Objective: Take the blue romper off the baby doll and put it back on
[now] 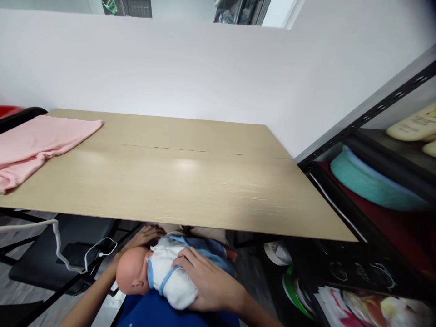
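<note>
A baby doll (160, 272) in white and blue clothes lies across my lap, below the table's near edge, its bald head to the left. My right hand (207, 284) rests on the doll's chest with the fingers curled over the white top. My left hand (145, 237) reaches under the doll's far side, fingers partly hidden beneath the clothes. Both hands hold the doll.
A light wooden table (190, 181) fills the middle. A folded pink cloth (37, 145) lies at its left end. A black metal shelf (381, 181) with a teal cushion (368, 181) stands right. A black chair (61, 259) with a white cable (57, 245) sits lower left.
</note>
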A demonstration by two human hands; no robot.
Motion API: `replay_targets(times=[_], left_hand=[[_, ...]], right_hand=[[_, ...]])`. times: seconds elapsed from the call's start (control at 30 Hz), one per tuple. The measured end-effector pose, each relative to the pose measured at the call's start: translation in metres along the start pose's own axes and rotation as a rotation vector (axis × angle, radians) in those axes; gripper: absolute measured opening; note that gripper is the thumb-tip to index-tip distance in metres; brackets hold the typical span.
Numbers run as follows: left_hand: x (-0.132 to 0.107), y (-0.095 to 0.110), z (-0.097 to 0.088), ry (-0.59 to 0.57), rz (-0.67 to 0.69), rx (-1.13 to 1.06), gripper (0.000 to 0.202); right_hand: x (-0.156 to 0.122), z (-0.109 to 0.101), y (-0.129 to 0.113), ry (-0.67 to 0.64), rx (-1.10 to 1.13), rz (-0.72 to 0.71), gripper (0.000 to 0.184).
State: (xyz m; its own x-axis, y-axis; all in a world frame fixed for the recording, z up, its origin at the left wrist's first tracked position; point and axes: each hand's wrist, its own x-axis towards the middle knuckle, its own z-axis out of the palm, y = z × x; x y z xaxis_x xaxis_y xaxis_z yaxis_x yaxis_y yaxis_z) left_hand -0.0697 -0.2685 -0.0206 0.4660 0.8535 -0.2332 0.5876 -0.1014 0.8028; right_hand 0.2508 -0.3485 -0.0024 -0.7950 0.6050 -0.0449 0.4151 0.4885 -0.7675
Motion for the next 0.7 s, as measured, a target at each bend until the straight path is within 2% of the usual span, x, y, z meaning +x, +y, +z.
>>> replay_targets(times=[0.1,0.2,0.3,0.37,0.47,0.57,0.7], left_hand=[[-0.002,-0.029,-0.013,-0.006,-0.053,-0.043,0.047],[-0.010,-0.037,-0.023,-0.081,-0.050,-0.140,0.054],[-0.018,-0.016,-0.012,-0.254,0.135,-0.209,0.059],[-0.020,0.006,0.008,-0.349,0.333,-0.223,0.078],[-0.016,0.027,0.038,-0.371,0.479,-0.213,0.098],[-0.011,0.028,0.049,-0.342,0.475,-0.212,0.087],[-0.010,0.014,0.037,-0.393,0.421,-0.229,0.062]], right_hand=[[0.004,0.001,-0.001,-0.004,-0.102,0.003,0.070],[0.007,-0.004,-0.007,-0.045,-0.207,-0.052,0.056],[0.008,-0.006,-0.010,-0.049,-0.328,-0.137,0.036],[0.008,-0.003,-0.007,-0.018,-0.400,-0.221,0.022],[0.003,0.008,0.003,0.078,-0.457,-0.346,0.013],[-0.011,0.019,0.012,0.209,-0.463,-0.365,0.020],[-0.040,0.022,0.013,0.297,-0.432,-0.323,0.020]])
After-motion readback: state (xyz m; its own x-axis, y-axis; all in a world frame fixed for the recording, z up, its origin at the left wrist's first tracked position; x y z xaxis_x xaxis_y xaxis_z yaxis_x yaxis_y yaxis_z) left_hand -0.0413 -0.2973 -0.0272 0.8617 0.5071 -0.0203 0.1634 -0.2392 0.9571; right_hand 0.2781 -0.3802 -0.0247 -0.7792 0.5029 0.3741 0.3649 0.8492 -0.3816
